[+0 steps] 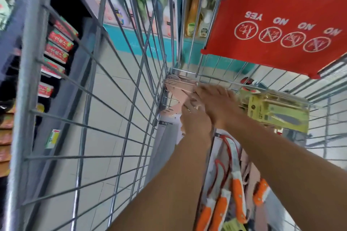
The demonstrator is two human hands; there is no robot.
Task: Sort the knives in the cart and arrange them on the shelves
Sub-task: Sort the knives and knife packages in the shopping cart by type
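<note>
Both my arms reach down into the wire cart. At its far corner lies a stack of pink packaged knives. My left hand sits on the near end of that stack, fingers curled around it. My right hand lies flat on top of the stack, fingers stretched toward the corner. A yellow-green knife pack lies just right of my right hand. Orange-handled knives in white packs fill the near part of the cart under my forearms.
The red child-seat flap hangs over the cart's upper right. Through the wires on the left stands a dark shelf with red boxes. Ahead is a teal shelf edge with bottles above it. Pale floor tiles show below.
</note>
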